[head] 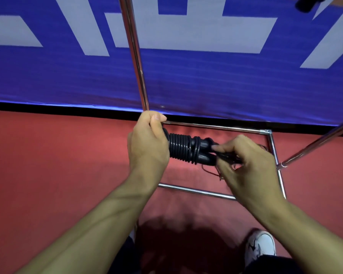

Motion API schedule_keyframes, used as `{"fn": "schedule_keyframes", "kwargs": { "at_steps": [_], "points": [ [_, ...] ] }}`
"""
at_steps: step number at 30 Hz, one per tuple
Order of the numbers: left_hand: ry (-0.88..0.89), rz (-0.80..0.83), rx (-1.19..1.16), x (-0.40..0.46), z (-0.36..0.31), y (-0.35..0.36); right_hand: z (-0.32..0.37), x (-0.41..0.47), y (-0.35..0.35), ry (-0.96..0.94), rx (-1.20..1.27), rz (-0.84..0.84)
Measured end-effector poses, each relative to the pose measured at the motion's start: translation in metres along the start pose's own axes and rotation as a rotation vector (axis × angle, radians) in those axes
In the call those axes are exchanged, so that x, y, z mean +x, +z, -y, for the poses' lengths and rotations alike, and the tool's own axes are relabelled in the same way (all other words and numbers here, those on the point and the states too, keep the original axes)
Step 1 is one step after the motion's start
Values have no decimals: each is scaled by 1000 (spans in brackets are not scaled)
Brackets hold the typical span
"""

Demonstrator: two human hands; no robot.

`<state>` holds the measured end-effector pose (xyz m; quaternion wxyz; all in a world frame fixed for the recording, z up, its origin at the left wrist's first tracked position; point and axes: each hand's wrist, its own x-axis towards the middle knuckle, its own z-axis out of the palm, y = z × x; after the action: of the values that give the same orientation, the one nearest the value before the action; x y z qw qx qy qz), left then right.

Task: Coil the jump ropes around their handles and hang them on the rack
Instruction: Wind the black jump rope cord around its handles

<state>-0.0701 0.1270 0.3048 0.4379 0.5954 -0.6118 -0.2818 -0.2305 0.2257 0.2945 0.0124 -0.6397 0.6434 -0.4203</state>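
left hand [147, 143]: fist wrapped round one end of the two handles [204, 153], likely steadying them as a spool. right hand [246, 165]: fingertips pinching the rope's loose end at the other end, probably to tuck it. jump rope [181, 148]: black, coiled tight round both handles, held in mid-air above the rack [210, 126]'s chrome base frame. red floor [57, 165], blue banner [206, 80] behind.

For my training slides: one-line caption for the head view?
Left hand grips the coiled black jump rope while the right hand pinches its loose end, above the chrome rack base.
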Motion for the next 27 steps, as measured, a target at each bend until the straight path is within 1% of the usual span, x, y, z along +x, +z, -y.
{"fn": "schedule_keyframes", "kwargs": {
  "at_steps": [2, 4, 6, 7, 9, 10, 11, 12, 14, 17, 23, 25, 27],
  "points": [
    [-56, -83, -54, 4, 2, 0, 13, -11, 7, -8, 71, 92],
    [-105, -120, -111, 7, 5, 1, 22, -21, 14, 88, 201, 205],
    [-131, -134, -153, 9, 6, 2, 29, -25, 21, 289, 472, 326],
    [-135, -136, -169, 9, 6, 2, 31, -26, 25, 410, 615, 345],
    [-135, -130, -185, 10, 6, 3, 31, -25, 32, 672, 851, 328],
    [-132, -122, -184, 9, 6, 4, 29, -23, 34, 774, 929, 315],
    [-127, -113, -179, 9, 6, 4, 28, -21, 35, 835, 965, 319],
    [-124, -109, -173, 8, 6, 4, 27, -19, 34, 846, 942, 331],
    [-135, -104, -177, 8, 7, 3, 26, -18, 30, 769, 798, 336],
    [-174, -101, -198, 12, 10, 3, 26, -15, 25, 664, 693, 269],
    [-213, -92, -194, 12, 9, 3, 17, -13, 24, 489, 427, 245],
    [-212, -100, -198, 11, 9, 5, 17, -12, 24, 495, 429, 277],
    [-210, -106, -199, 9, 9, 6, 19, -12, 24, 559, 461, 358]
  ]
}}
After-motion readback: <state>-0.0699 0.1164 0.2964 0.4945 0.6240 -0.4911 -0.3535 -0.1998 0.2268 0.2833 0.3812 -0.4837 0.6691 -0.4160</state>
